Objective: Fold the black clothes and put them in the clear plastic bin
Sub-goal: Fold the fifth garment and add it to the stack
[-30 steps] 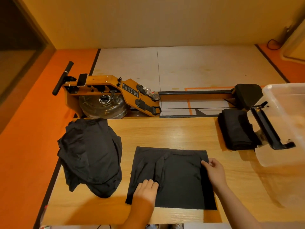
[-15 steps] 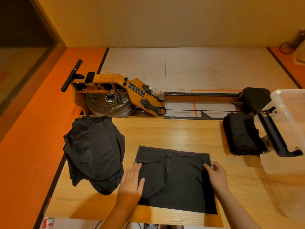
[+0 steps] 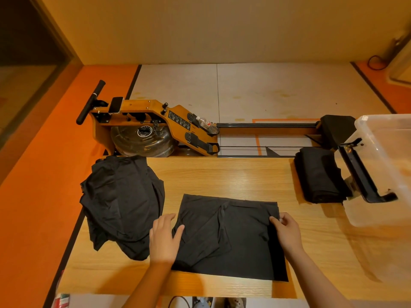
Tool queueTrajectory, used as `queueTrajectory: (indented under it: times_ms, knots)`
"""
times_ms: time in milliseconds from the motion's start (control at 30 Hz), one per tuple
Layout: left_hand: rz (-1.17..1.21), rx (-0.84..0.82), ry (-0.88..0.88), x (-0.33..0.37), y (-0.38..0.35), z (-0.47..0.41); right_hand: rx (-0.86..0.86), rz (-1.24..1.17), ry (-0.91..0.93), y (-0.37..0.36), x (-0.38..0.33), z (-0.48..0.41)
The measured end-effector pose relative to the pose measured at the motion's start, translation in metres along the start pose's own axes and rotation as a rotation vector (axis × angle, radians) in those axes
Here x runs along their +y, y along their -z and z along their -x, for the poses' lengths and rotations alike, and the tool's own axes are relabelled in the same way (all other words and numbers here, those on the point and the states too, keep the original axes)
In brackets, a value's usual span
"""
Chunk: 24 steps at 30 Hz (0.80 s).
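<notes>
A half-folded black garment [image 3: 231, 236] lies flat as a rough rectangle on the wooden tabletop [image 3: 222, 174], and everything else is placed around it. The left hand [image 3: 163, 238] lies at the garment's left edge, fingers straight and spread, thumb on the cloth. It looks placed there to pin that side down so the fabric cannot slide. The right hand [image 3: 287, 232] is at the garment's right edge with fingers curled, pinching the cloth near its upper right corner, probably ready to lift that side over for the next fold. Just left of the garment, almost touching the left hand, sits a loose pile of unfolded black clothes [image 3: 120, 201], presumably the ones waiting their turn. Well to the garment's right and farther back lies a neat folded stack [image 3: 320, 174], right against the clear plastic bin [image 3: 389, 174], set there, I would judge, for an easy transfer. Whether the bin already holds clothes cannot be made out. Beyond the garment, past the tabletop's far edge, a rowing machine [image 3: 155, 121] stands on the floor.
</notes>
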<state>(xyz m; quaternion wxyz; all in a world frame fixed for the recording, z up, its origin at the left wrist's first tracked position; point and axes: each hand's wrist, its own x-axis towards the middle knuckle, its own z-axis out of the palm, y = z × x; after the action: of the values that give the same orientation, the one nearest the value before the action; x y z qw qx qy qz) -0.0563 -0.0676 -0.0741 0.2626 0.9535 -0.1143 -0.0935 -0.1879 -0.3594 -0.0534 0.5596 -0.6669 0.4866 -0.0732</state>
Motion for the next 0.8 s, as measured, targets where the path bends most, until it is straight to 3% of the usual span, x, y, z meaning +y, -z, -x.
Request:
queueTrajectory:
  times_ms: [233, 467, 533, 600, 700, 800]
  knots:
    - [0.092, -0.057, -0.086, 0.002, 0.014, -0.025, -0.002, -0.012, 0.002, 0.0, 0.0, -0.001]
    - [0.329, -0.191, 0.013, 0.0, 0.026, -0.028, 0.036, -0.022, -0.052, 0.009, -0.006, -0.005]
    - [0.33, -0.237, 0.011, -0.005, 0.024, -0.025, 0.149, 0.12, 0.041, 0.004, -0.013, -0.001]
    - [0.282, -0.236, 0.0, -0.008, 0.022, -0.023, 0.176, 0.27, 0.291, -0.01, -0.028, 0.006]
    - [0.27, -0.212, -0.003, -0.005, 0.022, -0.022, -0.132, 0.426, 0.6, -0.054, -0.051, 0.018]
    - [0.266, -0.201, 0.014, -0.004, 0.02, -0.025, -0.429, 0.663, 0.707, -0.109, -0.06, 0.023]
